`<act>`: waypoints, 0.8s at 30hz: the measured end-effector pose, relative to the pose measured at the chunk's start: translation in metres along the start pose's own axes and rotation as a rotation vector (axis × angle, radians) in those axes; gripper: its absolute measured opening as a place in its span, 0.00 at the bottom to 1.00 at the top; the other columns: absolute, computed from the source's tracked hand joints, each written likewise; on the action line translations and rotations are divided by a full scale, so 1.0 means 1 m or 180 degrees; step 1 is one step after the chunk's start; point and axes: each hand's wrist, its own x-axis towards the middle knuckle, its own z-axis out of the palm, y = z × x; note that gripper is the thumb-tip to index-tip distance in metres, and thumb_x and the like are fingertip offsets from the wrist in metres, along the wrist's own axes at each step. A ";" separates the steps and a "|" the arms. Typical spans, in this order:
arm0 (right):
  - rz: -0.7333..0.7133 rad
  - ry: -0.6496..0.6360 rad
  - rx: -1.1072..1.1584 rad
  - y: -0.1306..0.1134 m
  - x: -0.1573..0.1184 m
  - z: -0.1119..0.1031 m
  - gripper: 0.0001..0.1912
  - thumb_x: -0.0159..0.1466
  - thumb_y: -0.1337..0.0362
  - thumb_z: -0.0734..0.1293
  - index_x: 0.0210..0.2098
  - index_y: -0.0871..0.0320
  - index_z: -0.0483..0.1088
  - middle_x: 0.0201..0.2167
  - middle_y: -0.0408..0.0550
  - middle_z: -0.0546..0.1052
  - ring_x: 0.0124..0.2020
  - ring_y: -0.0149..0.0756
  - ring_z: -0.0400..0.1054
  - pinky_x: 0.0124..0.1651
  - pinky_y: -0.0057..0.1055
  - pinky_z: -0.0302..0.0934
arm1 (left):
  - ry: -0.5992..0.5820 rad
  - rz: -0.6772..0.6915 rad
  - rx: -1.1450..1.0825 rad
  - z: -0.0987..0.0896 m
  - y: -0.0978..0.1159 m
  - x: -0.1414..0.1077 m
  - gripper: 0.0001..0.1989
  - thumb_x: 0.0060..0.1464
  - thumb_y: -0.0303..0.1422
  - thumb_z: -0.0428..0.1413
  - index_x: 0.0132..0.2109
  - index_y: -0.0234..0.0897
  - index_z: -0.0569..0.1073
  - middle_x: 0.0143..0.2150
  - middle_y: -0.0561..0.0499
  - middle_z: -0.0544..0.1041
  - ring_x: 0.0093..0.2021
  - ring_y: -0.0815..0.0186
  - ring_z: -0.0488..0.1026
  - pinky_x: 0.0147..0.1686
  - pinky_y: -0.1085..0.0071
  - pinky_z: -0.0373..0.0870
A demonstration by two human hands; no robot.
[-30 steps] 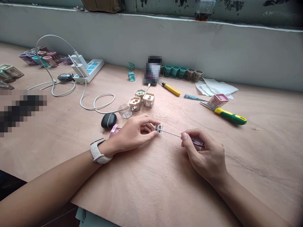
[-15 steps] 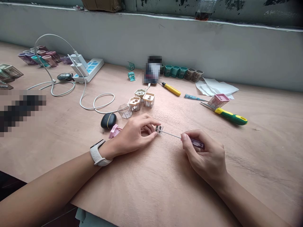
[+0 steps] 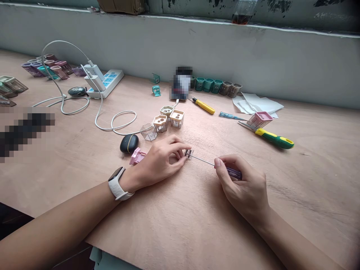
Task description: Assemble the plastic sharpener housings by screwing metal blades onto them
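Sharpener part (image 3: 189,153), small and clear with metal on it, sits between two bare hands, midway from the near edge of the wooden bench (image 3: 174,228) to its far edge by the wall. The left hand (image 3: 159,161) is the nearer, thumb and index finger almost closed on the part's left side, the other fingers curled in. From the right, a screwdriver (image 3: 234,173) points at it, long axis running leftward and slightly toward the bench's far edge, tip at the part's exposed side; whether it is seated cannot be told. That line of shaft to part looks like the relation that counts. The right hand (image 3: 246,183), well apart from the left, is closed around the purple handle, thumb toward the shaft. Just beside the left hand, partly hidden by it, lies a pink piece (image 3: 136,156), a black case (image 3: 129,144) near it. Beyond stand three pale-topped sharpeners (image 3: 177,120); green and brown containers (image 3: 208,85) line the far edge.
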 end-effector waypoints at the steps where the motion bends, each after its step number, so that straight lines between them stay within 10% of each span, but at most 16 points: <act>1: -0.0033 -0.0011 -0.0014 0.000 0.000 0.000 0.06 0.69 0.68 0.67 0.33 0.59 0.70 0.22 0.38 0.71 0.19 0.20 0.63 0.24 0.18 0.59 | 0.0005 -0.0001 0.0012 0.000 0.000 0.000 0.15 0.61 0.23 0.58 0.53 0.37 0.78 0.47 0.46 0.77 0.41 0.68 0.78 0.42 0.72 0.79; 11: 0.0240 -0.0529 0.0464 0.003 -0.009 -0.001 0.10 0.67 0.67 0.67 0.48 0.56 0.66 0.35 0.44 0.77 0.29 0.27 0.75 0.26 0.20 0.67 | 0.0103 -0.0019 0.0093 -0.001 0.000 0.002 0.12 0.61 0.24 0.58 0.51 0.34 0.79 0.48 0.45 0.80 0.40 0.67 0.79 0.42 0.72 0.80; 24: 0.0647 -0.0533 0.0906 0.007 -0.007 0.000 0.06 0.70 0.62 0.68 0.43 0.58 0.70 0.30 0.43 0.78 0.26 0.26 0.74 0.29 0.20 0.71 | 0.0428 0.0384 0.0353 0.000 -0.005 0.000 0.13 0.62 0.23 0.58 0.53 0.32 0.77 0.49 0.44 0.82 0.49 0.64 0.79 0.52 0.67 0.78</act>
